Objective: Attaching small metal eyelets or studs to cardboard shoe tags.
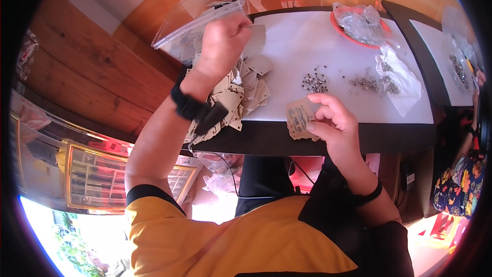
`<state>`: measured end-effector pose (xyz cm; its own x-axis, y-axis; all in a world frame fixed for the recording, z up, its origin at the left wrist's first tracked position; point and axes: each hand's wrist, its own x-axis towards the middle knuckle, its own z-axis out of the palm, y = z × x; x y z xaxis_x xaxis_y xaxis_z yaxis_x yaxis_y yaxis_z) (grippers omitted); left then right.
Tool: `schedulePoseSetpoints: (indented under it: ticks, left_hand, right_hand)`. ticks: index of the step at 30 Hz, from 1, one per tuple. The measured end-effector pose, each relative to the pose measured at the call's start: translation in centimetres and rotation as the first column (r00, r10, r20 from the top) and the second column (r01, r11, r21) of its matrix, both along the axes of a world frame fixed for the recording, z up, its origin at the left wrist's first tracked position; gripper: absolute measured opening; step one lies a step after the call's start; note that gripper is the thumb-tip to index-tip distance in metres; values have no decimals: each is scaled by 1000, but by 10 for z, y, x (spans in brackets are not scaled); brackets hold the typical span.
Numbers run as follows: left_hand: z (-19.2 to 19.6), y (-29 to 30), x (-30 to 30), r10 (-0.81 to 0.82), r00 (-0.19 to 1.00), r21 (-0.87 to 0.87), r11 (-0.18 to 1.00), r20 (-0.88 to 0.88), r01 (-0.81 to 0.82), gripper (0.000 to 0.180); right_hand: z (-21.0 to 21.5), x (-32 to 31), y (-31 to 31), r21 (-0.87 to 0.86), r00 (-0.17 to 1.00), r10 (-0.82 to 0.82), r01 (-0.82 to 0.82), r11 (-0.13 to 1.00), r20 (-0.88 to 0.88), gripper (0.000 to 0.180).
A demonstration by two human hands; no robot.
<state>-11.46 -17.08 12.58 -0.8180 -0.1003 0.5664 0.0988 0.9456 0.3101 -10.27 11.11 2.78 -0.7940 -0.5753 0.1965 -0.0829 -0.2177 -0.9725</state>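
Note:
Between the thumb and fingers of my right hand (336,125) is a small beige printed card (300,118) with notched edges, held above the table's front edge. My left hand (225,37) is closed in a fist at the near side of a clear plastic box (197,23). What its fingers hold, if anything, is hidden; a pale flat piece shows just beside them. Below that hand, a heap of loose beige cards (256,66) spreads along the left of the table. Beyond my right hand lies a cluster of small dark and shiny beads (314,83).
More small metallic bits (364,83) lie to the right, beside a white plastic sheet (407,87) bearing others. An orange-red tray (379,44) with clear bags stands at the back. Another table (428,38) adjoins on the right, where a person in floral clothing (461,187) sits.

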Motion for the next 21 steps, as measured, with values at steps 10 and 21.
schedulePoseSetpoints:
  ticks: [10, 21]
  left_hand:
    - [-55, 102, 111, -5, 997, 994, 78, 83, -83, 12]
    - [-73, 127, 137, -314, 944, 994, 3, 105, -110, 44]
  right_hand:
    - [-6, -3, 18, -78, 993, -58, 67, 995, 106, 51]
    - [-4, 9, 11, 85, 992, 61, -51, 995, -112, 45]
